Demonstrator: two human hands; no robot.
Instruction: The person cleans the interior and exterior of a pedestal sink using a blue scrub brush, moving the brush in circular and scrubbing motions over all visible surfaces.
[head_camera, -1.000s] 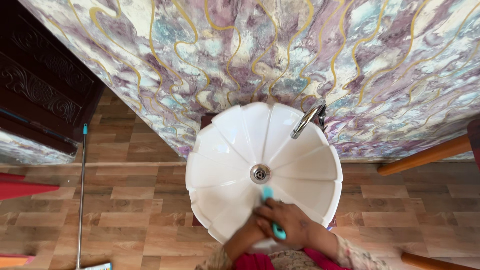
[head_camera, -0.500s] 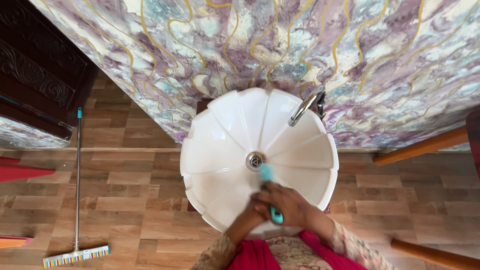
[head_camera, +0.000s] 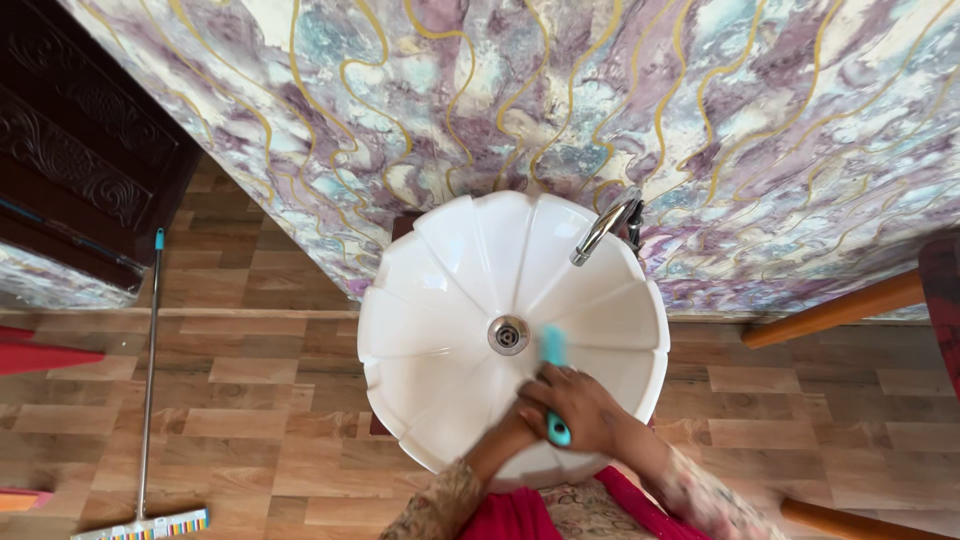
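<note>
White and fluted like a shell, the round basin (head_camera: 440, 300) filled the centre of the frame, its metal drain (head_camera: 508, 335) in the middle and a chrome tap (head_camera: 603, 226) curving in from the upper right rim. Down at the lower centre, the right hand (head_camera: 580, 412) was wrapped tight around a teal brush (head_camera: 553, 385), fingers curled over the handle. The brush ran nearly straight up and down in the picture: handle end poking out toward the bottom of the frame, the head pointing up toward the drain and lying on the basin's inner wall just right of and below it. The left hand (head_camera: 512, 440) sat tucked beneath the right at the near rim; whether it was gripping anything, I couldn't tell. No packages or labels showed. Behind the basin, a marbled wall (head_camera: 700, 120) of purple, pale blue and gold veins covered the upper frame. At far left, a long-handled broom (head_camera: 148, 380) stood on the wood-pattern floor (head_camera: 250, 400), its multicoloured bristles at the lower left corner.
</note>
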